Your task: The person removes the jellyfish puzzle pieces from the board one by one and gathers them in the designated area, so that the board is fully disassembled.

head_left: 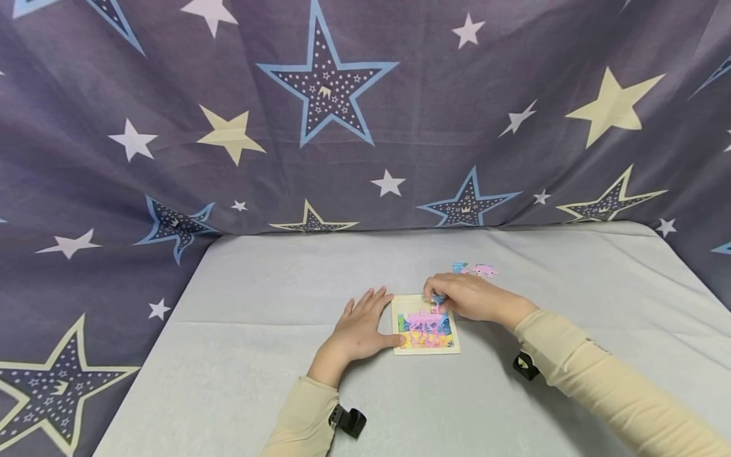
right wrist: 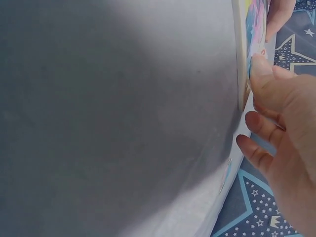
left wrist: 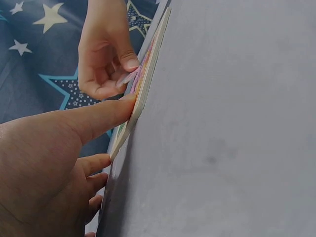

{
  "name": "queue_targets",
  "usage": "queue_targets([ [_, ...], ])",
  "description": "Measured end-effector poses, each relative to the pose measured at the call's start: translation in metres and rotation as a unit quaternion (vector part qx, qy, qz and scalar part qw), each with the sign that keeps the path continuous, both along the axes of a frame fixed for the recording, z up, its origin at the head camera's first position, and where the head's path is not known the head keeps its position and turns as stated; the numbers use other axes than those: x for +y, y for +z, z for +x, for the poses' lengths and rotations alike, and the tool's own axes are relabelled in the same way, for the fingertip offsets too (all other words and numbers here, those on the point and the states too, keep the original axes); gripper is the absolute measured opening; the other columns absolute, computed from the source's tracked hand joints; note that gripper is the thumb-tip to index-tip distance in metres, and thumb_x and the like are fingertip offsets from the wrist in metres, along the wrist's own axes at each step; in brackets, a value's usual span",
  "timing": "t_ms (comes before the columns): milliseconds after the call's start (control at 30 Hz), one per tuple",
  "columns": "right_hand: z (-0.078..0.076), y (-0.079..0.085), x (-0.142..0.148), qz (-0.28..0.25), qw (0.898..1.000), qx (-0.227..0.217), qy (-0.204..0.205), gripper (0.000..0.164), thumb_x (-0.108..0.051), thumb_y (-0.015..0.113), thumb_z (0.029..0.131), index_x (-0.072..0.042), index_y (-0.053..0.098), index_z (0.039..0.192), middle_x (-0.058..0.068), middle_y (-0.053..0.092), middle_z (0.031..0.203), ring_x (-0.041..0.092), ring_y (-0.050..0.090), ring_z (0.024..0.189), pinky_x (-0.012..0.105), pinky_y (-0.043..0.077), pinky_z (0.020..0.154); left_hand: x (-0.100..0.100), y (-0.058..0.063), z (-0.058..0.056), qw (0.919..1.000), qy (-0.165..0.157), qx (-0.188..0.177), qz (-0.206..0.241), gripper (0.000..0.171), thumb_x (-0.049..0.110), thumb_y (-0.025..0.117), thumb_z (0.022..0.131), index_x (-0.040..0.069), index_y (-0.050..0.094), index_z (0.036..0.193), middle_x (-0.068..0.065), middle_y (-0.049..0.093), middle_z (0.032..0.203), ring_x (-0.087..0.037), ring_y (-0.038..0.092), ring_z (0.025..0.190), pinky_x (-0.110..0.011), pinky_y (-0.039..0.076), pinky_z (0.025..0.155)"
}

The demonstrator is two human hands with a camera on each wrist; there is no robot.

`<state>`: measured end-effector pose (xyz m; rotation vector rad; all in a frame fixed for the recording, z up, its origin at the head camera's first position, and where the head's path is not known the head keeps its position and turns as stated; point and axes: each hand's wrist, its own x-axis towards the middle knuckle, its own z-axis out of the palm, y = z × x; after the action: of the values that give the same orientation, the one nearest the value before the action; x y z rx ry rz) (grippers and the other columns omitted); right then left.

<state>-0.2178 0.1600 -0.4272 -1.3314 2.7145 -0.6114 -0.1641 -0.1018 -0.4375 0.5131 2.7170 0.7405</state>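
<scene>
Pinching a puzzle piece [head_left: 438, 299], right fingers [head_left: 438, 283]; outspread, left fingers [head_left: 374, 307]; loose pieces [head_left: 485, 271] in head view, not left wrist's.

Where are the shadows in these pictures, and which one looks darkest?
Head view: mostly bright, soft shadow below the right sleeve; left wrist view: dim strip beside the puzzle tray; right wrist view: darkest, with a big, blurry-edged shadow across the tablecloth.
</scene>
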Motion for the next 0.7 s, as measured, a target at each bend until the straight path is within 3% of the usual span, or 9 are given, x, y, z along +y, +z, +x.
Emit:
queue_targets([
  [367, 0.004, 0.004, 0.003, -0.011, 0.998, -0.019, -0.053, 0.022, -0.015, 0.077, 0.085, -0.015, 0.056, 0.092, -0.008, 0.049, 0.076, 0.009, 0.047, 0.070, 0.027, 0.043, 0.063, 0.000, -0.001, 0.000, 1.0000, -0.001, 0.003, -0.001, 0.084, 0.049, 0.070, 0.085, 0.016, 0.035, 0.154, -0.006, 0.023, 0.163, -0.027, 0.012, 0.151, -0.054, 0.004, 0.120],
  [533, 0.005, 0.006, 0.005, -0.021, 0.997, -0.029, -0.068, 0.018, -0.014, 0.077, 0.085, -0.017, 0.060, 0.092, -0.012, 0.059, 0.077, 0.007, 0.055, 0.072, 0.029, 0.051, 0.067, 0.000, -0.002, 0.000, 1.0000, -0.001, 0.005, 0.001, 0.085, 0.049, 0.071, 0.084, 0.015, 0.036, 0.154, -0.006, 0.023, 0.163, -0.028, 0.013, 0.150, -0.055, 0.004, 0.120],
  [700, 0.005, 0.008, 0.011, -0.065, 0.994, -0.056, -0.074, 0.013, -0.013, 0.075, 0.087, -0.017, 0.064, 0.092, -0.011, 0.066, 0.081, 0.005, 0.060, 0.075, 0.029, 0.054, 0.070, 0.000, -0.003, -0.001, 1.0000, -0.002, 0.008, -0.001, 0.084, 0.049, 0.071, 0.084, 0.016, 0.036, 0.153, -0.006, 0.024, 0.163, -0.027, 0.013, 0.150, -0.055, 0.004, 0.120],
])
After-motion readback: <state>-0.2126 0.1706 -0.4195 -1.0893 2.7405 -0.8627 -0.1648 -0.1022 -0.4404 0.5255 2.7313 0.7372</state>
